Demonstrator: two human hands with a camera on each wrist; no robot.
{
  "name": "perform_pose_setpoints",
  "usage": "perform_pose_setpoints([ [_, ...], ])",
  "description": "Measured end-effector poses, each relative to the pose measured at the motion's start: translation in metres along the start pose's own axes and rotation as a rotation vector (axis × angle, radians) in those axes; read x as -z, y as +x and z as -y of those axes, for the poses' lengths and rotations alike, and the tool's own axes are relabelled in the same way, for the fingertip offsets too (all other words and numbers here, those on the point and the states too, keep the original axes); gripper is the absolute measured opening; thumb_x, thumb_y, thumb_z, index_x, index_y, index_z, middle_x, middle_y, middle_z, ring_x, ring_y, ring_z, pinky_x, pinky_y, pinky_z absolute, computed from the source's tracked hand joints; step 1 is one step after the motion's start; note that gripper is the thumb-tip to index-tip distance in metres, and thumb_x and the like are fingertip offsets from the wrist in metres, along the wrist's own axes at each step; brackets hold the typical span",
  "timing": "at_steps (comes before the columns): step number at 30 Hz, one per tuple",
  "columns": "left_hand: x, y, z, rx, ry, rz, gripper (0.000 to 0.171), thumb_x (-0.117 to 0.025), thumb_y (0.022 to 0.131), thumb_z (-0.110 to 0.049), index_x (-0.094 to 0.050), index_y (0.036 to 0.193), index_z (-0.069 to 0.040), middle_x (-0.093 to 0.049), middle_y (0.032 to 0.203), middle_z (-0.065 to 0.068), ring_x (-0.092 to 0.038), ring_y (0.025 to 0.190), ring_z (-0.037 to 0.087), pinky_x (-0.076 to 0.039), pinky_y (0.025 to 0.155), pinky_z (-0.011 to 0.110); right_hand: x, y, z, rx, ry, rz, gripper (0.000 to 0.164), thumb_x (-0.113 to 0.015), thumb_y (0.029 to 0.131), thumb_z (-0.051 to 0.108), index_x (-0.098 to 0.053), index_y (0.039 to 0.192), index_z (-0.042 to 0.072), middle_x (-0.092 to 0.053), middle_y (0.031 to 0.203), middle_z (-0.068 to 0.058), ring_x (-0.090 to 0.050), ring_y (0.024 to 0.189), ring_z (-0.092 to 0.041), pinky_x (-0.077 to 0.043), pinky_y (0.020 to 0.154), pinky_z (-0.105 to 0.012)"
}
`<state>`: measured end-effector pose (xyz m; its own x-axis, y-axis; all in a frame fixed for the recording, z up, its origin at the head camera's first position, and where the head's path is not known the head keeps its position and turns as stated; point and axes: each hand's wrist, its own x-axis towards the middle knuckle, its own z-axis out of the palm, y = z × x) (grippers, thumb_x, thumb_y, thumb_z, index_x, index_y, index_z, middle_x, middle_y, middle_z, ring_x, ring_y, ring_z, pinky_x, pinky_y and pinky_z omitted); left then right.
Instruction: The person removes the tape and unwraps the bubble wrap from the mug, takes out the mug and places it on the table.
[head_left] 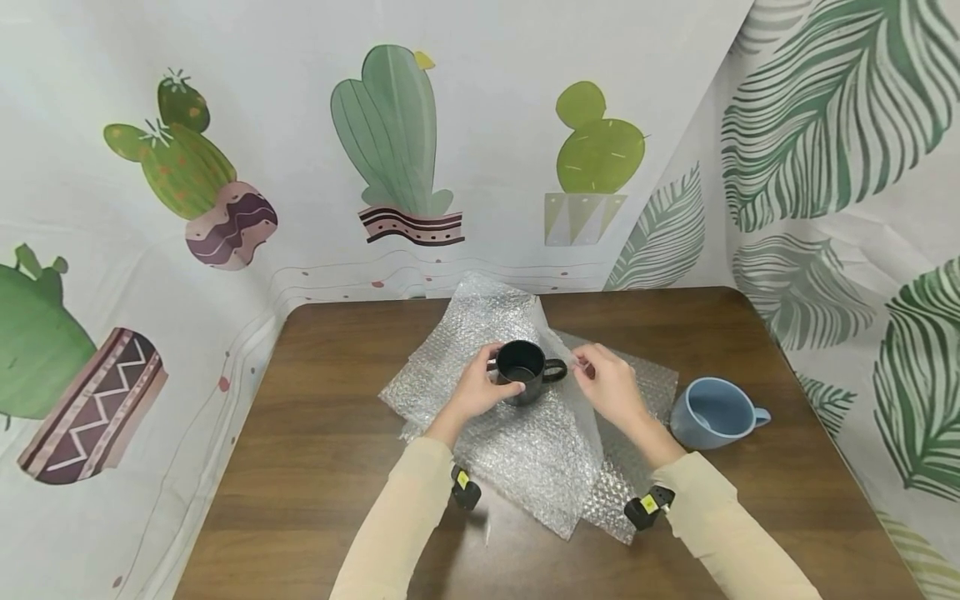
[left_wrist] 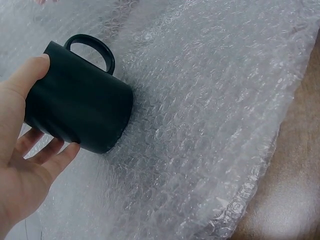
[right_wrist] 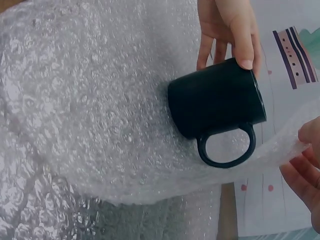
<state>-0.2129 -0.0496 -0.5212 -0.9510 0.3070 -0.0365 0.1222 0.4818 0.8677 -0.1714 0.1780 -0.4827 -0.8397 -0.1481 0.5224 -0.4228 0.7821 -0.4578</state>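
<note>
A black mug (head_left: 521, 372) stands upright on a sheet of bubble wrap (head_left: 525, 462), its handle pointing right. My left hand (head_left: 480, 385) grips the mug from its left side; in the left wrist view the thumb lies near the rim of the mug (left_wrist: 80, 100) and the fingers curl under its other side. Just right of the handle, my right hand (head_left: 609, 385) pinches the raised edge of the wrap. The right wrist view shows the wrap (right_wrist: 270, 157) lifted between thumb and fingers, beside the mug (right_wrist: 215, 100).
A blue mug (head_left: 712, 414) stands on the wooden table (head_left: 322, 433) to the right, handle outward. More bubble wrap (head_left: 652, 379) lies beneath the top sheet, toward the right. Behind the table hangs a white cloth (head_left: 495, 167) printed with cacti and leaves.
</note>
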Motion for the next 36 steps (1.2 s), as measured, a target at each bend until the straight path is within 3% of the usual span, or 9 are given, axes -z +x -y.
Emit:
perform_pose_setpoints([
  [23, 0.000, -0.002, -0.003, 0.015, -0.021, 0.010, 0.074, -0.075, 0.075, -0.024, -0.036, 0.137, -0.013, -0.044, 0.134, 0.013, -0.049, 0.118, 0.032, -0.049, 0.089, 0.034, 0.012, -0.003, -0.038, -0.165, -0.074, -0.142, 0.009, -0.065, 0.074, 0.002, -0.058, 0.081, 0.004, -0.055, 0.069, -0.005, -0.054, 0.058, -0.020, -0.045, 0.051, -0.043],
  [31, 0.001, -0.003, -0.004, 0.024, -0.017, 0.013, 0.074, -0.075, 0.076, -0.024, -0.035, 0.137, -0.013, -0.044, 0.134, 0.013, -0.049, 0.118, 0.032, -0.048, 0.090, 0.034, 0.015, -0.004, -0.046, -0.296, -0.109, -0.137, 0.007, -0.064, 0.078, 0.006, -0.058, 0.082, 0.004, -0.056, 0.071, -0.008, -0.057, 0.063, -0.028, -0.044, 0.052, -0.050],
  [36, 0.001, -0.004, -0.005, 0.027, -0.023, 0.014, 0.074, -0.075, 0.076, -0.024, -0.035, 0.137, -0.014, -0.043, 0.135, 0.012, -0.048, 0.118, 0.031, -0.048, 0.091, 0.033, 0.015, -0.005, -0.050, -0.386, -0.115, -0.090, 0.008, -0.061, 0.081, 0.006, -0.058, 0.087, 0.003, -0.059, 0.077, -0.011, -0.059, 0.070, -0.032, -0.045, 0.059, -0.054],
])
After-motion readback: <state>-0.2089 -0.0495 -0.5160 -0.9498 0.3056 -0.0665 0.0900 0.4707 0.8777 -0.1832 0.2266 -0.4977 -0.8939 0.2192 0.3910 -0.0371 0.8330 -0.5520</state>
